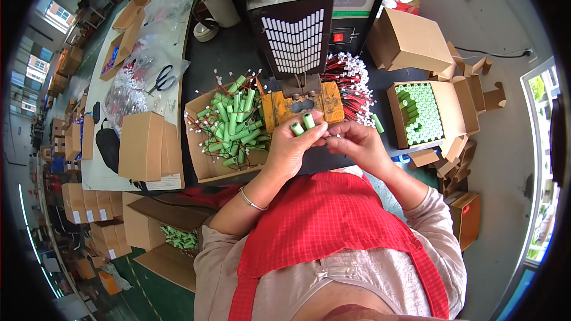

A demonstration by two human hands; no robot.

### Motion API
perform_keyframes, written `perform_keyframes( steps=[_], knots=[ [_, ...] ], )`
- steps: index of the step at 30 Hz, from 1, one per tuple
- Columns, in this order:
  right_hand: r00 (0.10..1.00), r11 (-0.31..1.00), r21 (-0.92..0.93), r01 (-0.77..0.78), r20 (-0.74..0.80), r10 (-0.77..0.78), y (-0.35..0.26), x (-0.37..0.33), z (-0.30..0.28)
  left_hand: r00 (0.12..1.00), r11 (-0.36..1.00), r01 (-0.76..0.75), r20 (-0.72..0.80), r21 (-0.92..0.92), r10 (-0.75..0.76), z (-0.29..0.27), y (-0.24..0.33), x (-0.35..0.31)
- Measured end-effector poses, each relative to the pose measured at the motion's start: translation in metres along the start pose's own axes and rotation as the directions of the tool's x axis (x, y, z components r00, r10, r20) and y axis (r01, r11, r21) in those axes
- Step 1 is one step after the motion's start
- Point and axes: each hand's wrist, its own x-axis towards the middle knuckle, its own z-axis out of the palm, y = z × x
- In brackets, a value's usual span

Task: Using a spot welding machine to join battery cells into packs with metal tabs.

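Observation:
My left hand (289, 153) is closed around two green cylindrical battery cells (303, 124), which stand up side by side from its fingers. Close against it, my right hand (361, 144) pinches at the left fingertips; a small pale bit shows there, too small to name. Just beyond both hands is a worn orange-yellow block (276, 111) with a dark hollow in its middle, beneath the head of a machine (294, 35). To the left, a cardboard box (205, 173) holds a heap of green cells with wires and white connectors.
Red wires with white connectors (353, 86) lie in a bundle right of the block, beside a loose green cell (377, 123). Farther right, a carton (399, 135) holds upright green cells. Scissors (160, 79) and plastic bags lie on the left table. An open carton (143, 229) stands below.

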Motion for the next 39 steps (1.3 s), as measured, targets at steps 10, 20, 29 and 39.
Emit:
perform_keyframes(
  steps=[10, 20, 29, 39],
  knots=[
    [0.999, 0.970, -0.240, -0.046, -0.005, 0.047, -0.020, 0.048, -0.001, 0.796, 0.294, -0.462, 0.245, 0.837, 0.554, -0.020, 0.024, 0.028],
    [0.998, 0.964, -0.256, -0.064, -0.014, 0.063, -0.018, 0.065, 0.001, 0.801, 0.209, -0.421, 0.253, 0.883, 0.543, -0.017, 0.031, 0.033],
    [0.968, 0.955, -0.196, -0.223, 0.072, 0.241, -0.022, 0.048, -0.024, 0.835, 0.255, -0.416, 0.255, 0.873, 0.488, -0.023, 0.034, 0.019],
    [0.996, 0.990, -0.110, -0.086, -0.016, 0.085, -0.018, 0.053, 0.001, 0.915, 0.557, -0.316, 0.091, 0.768, 0.393, -0.029, 0.029, 0.024]
  ],
)
